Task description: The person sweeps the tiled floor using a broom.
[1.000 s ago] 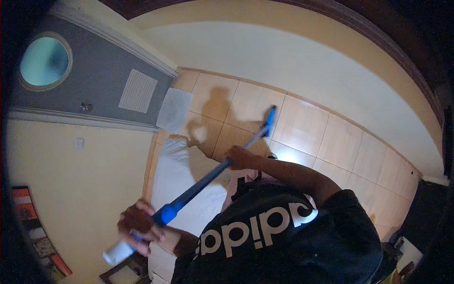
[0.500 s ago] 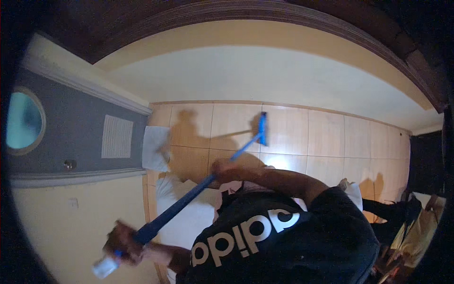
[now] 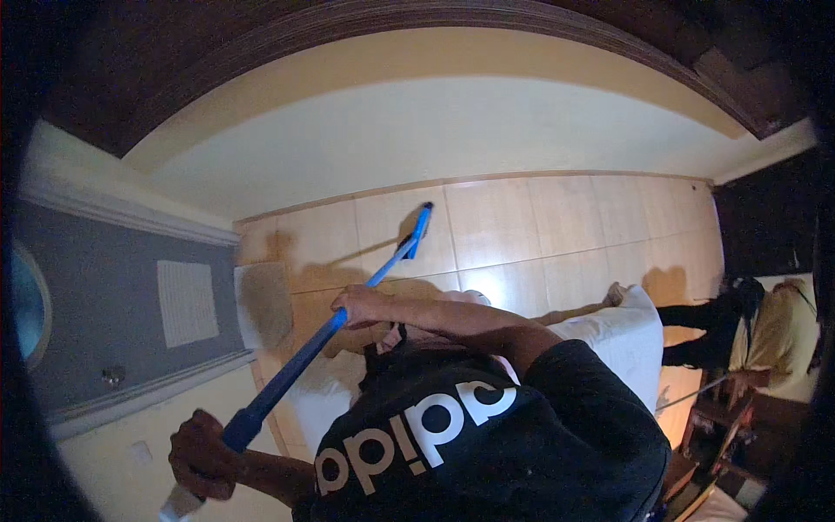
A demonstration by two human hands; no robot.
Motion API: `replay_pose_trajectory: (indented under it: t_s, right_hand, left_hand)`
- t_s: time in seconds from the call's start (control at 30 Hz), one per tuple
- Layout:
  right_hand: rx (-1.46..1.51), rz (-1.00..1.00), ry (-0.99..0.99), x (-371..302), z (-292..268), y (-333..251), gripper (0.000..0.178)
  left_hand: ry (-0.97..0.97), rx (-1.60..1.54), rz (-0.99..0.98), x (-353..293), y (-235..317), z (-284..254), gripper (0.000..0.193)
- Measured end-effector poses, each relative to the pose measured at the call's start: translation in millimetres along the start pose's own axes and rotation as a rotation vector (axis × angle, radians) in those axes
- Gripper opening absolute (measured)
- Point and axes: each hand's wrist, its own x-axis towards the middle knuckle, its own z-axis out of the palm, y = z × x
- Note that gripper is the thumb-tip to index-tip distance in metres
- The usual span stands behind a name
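Observation:
A blue broom crosses the view slantwise, its narrow blue head [image 3: 418, 231] down on the tiled floor near the far wall. My right hand [image 3: 361, 306] is wrapped round the middle of the long blue handle [image 3: 291, 374]. Lower down at the left, my left hand [image 3: 207, 454] grips the handle near its top. A whitish end [image 3: 181, 503] sticks out below that fist. The bristles are too dark and small to make out clearly.
A pale mat [image 3: 263, 304] lies before the grey door [image 3: 130, 287] on the left. At the right, another person in a yellow top [image 3: 778, 335] and dark trousers stands by wooden furniture [image 3: 718, 426]. The pale wall [image 3: 417, 130] bounds the tiled floor [image 3: 557, 217].
The broom head has shifted left in view and is turned more slantwise. My hands have moved slightly left with the handle, and the whole view has swung a little.

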Motion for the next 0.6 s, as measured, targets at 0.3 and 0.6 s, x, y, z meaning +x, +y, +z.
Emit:
replay_pose_trajectory:
  t_s: [0.3, 0.6]
  right_hand:
    - [-0.070, -0.099, -0.327, 12, -21, -16, 0.018]
    - [0.123, -0.373, 0.193, 9, -38, 86, 0.025]
  left_hand:
    - [-0.262, -0.082, 0.171, 37, 26, 39, 0.023]
    - [-0.385, 0.295, -0.101, 23, -91, 156, 0.016]
